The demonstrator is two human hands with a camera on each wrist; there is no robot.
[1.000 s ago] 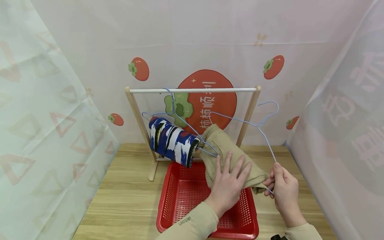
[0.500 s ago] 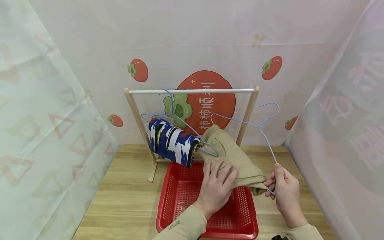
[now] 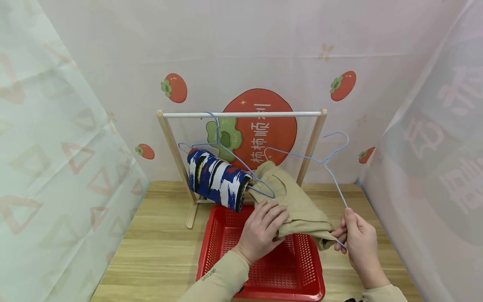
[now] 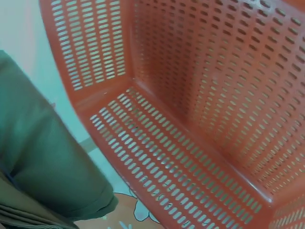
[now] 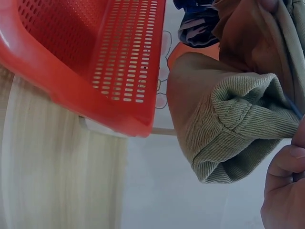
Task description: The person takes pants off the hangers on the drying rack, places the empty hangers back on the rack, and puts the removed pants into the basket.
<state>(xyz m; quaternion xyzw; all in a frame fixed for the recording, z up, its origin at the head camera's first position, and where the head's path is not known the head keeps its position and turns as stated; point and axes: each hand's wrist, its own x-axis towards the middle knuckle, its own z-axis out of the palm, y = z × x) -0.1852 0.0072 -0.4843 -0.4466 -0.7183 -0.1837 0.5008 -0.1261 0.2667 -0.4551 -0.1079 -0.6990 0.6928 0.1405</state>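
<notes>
Khaki pants [image 3: 298, 203] drape over the lower bar of a light-blue wire hanger [image 3: 326, 161], slanting down to the right above the basket. My right hand [image 3: 360, 241] pinches that hanger near its lower right corner, beside the rolled hem. My left hand [image 3: 262, 230] holds the pants' lower edge, fingers on top and thumb beneath. In the right wrist view, the ribbed-looking leg opening of the pants [image 5: 228, 124] hangs close to my fingers [image 5: 283, 167]. Part of the pants [image 4: 47, 143] shows in the left wrist view; my left hand does not.
A wooden rack with a white rail [image 3: 249, 114] stands behind. From it hangs a second blue hanger [image 3: 218, 136] carrying a blue, white and black patterned garment [image 3: 216, 178], whose hanger end overlaps the pants. Below sits a red perforated basket [image 3: 201, 268] on the wooden table [image 3: 151, 251].
My left hand has slid left and down along the pants, its spread fingers now curled over the lower edge. The hanger in my right hand has dipped slightly.
</notes>
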